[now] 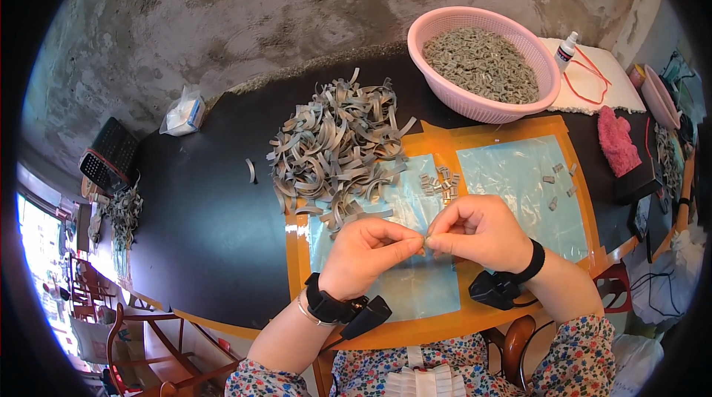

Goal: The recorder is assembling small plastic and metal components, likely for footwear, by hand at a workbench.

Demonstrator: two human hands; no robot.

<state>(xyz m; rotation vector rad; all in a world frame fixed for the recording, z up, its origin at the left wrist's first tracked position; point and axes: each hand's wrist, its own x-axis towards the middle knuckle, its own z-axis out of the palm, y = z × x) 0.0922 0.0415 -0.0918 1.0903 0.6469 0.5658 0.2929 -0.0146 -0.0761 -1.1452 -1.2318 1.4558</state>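
Note:
My left hand (371, 255) and my right hand (482, 230) meet fingertip to fingertip above a light blue plastic sheet (386, 286). Thumb and forefinger of each are pinched together. Whatever sits between them is too small and covered to name. Just beyond my right hand lies a small cluster of short grey metal-looking pieces (445, 183). A large heap of curved grey strips (337, 141) rises past my left hand, its near edge lying over the blue sheet.
A pink basket (545, 93) full of small grey pieces stands at the back right. Beside it are a white bottle (567, 48) and a white board (623, 89). Pink fuzzy cloth (617, 141) lies farther right. Orange tape (445, 319) edges the sheets. A white packet (184, 112) sits back left.

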